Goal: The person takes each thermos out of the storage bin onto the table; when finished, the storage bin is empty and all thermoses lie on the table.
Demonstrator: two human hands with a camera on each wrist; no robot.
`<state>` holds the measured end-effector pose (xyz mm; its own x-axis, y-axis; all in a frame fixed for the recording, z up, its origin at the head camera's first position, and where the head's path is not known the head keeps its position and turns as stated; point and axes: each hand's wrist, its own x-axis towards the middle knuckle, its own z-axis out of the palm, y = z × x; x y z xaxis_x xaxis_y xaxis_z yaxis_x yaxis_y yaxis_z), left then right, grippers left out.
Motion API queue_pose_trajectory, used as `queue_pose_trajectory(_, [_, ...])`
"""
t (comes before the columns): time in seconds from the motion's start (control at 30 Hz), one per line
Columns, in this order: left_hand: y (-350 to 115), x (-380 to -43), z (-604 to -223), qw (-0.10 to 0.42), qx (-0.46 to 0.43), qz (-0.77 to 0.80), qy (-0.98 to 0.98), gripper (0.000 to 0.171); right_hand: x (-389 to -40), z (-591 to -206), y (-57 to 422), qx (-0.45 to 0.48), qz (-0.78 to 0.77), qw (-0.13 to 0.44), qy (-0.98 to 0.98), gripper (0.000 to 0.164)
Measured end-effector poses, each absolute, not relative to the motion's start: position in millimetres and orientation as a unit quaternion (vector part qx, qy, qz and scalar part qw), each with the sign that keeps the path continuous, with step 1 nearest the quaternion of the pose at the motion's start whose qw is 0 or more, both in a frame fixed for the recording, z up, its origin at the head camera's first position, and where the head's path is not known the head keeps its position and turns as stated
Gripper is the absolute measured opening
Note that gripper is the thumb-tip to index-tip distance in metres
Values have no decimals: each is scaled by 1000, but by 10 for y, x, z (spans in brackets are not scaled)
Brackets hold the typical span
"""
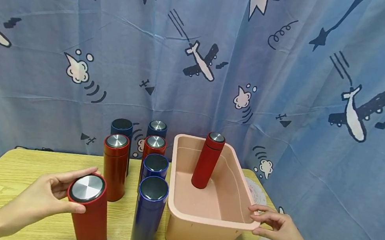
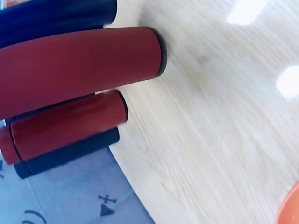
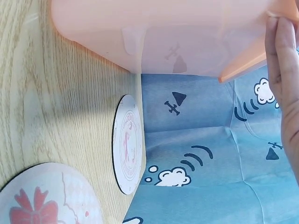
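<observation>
A red thermos flask (image 1: 90, 219) with a silver lid is gripped near its top by my left hand (image 1: 50, 191), thumb in front and fingers behind. In the left wrist view this red flask (image 2: 88, 65) shows its dark base, while the hand itself is out of that view. My right hand (image 1: 274, 226) pinches the right front rim of a pink plastic bin (image 1: 197, 233). The right wrist view shows those fingers (image 3: 282, 51) on the bin's edge. Inside the bin, one red flask (image 1: 208, 161) leans toward the right.
Between my left hand and the bin stand a blue flask (image 1: 148, 218), another blue flask (image 1: 156, 162) and red flasks, with dark blue ones behind. Round patterned mats (image 3: 127, 144) lie right of the bin. An orange curved edge (image 2: 289, 210) shows in the left wrist view.
</observation>
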<state>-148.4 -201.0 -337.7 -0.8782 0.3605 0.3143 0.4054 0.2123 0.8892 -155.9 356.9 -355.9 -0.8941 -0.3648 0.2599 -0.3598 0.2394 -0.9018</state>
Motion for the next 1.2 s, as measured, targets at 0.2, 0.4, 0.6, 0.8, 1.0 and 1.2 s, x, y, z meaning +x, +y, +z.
queue_pose_trajectory(0.2, [-2113, -1586, -3320, 1, -210, -556, -804, 70, -1553, -3560, 3570, -227, -572, 4, 788, 22])
queue_pose_trajectory(0.4, [-2164, -1680, -3307, 17, -243, -556, -795, 69, -1558, -3557, 3563, -216, -570, 7, 793, 21])
queue_pose_trajectory(0.6, [-2158, -1753, -3291, 13, -234, -554, -799, 67, -1563, -3566, 3566, -227, -571, -4, 789, 23])
queue_pose_trajectory(0.8, [-2106, -1848, -3255, -1, -219, -548, -807, 68, -1561, -3565, 3565, -239, -574, -5, 783, 23])
queue_pose_trajectory(1.0, [-2047, -1949, -3225, -14, -212, -547, -810, 70, -1565, -3570, 3563, -253, -574, -12, 779, 24])
queue_pose_trajectory(1.2, [-1996, -2077, -3204, -12, -249, -545, -800, 71, -1560, -3574, 3564, -249, -574, -14, 780, 24])
